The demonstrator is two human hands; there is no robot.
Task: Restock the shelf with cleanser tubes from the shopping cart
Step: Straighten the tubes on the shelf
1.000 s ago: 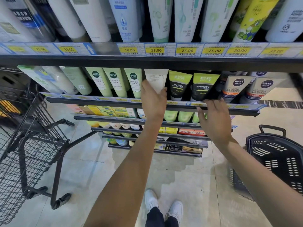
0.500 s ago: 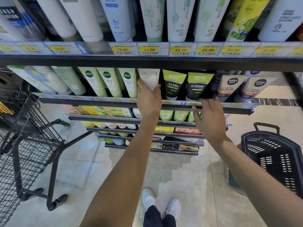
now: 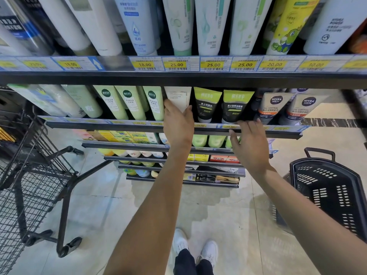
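The left hand [image 3: 178,127] grips the white cleanser tube [image 3: 178,98] at frame centre, between green and black-green tubes, and should ideally push it upright to the shelf's back while the open right hand [image 3: 250,145] steadies at the shelf rail [image 3: 282,133].

bare forearms [image 3: 151,211], dark trousers [image 3: 190,263], white sneakers [image 3: 208,252]
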